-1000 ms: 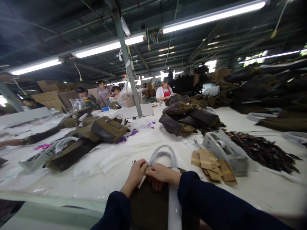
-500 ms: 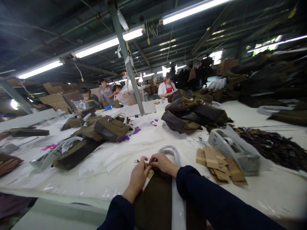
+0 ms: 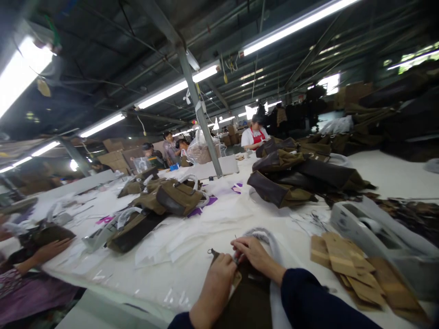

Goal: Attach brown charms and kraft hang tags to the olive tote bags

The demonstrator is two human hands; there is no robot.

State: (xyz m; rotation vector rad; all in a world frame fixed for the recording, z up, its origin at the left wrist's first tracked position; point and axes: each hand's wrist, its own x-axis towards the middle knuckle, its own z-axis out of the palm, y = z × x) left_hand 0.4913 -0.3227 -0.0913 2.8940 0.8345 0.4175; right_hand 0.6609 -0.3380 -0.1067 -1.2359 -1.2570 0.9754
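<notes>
An olive-brown bag (image 3: 252,299) lies before me at the table's front edge, its handle (image 3: 270,240) wrapped in pale sleeving. Curled around the bag's top edge, my left hand (image 3: 216,285) is closed on it. A tan card tag (image 3: 236,279) shows partly beneath that hand, against the bag. My right hand (image 3: 255,255) is pinched just above the top edge, close to the left fingertips. Something thin and dark pokes up at its fingers, too small to name. A small metal ring (image 3: 210,251) sticks out at the bag's left corner.
Loose tan card tags (image 3: 350,265) lie to the right beside a grey tape dispenser (image 3: 380,242). Brown bags are piled at centre right (image 3: 302,171) and left (image 3: 178,196). At far left, a co-worker's hand (image 3: 51,250) rests on another bag. A post (image 3: 202,114) stands behind.
The view has swung left, so things sit further right. My right fingers have lifted and parted somewhat from my left hand. The co-worker at left shows more.
</notes>
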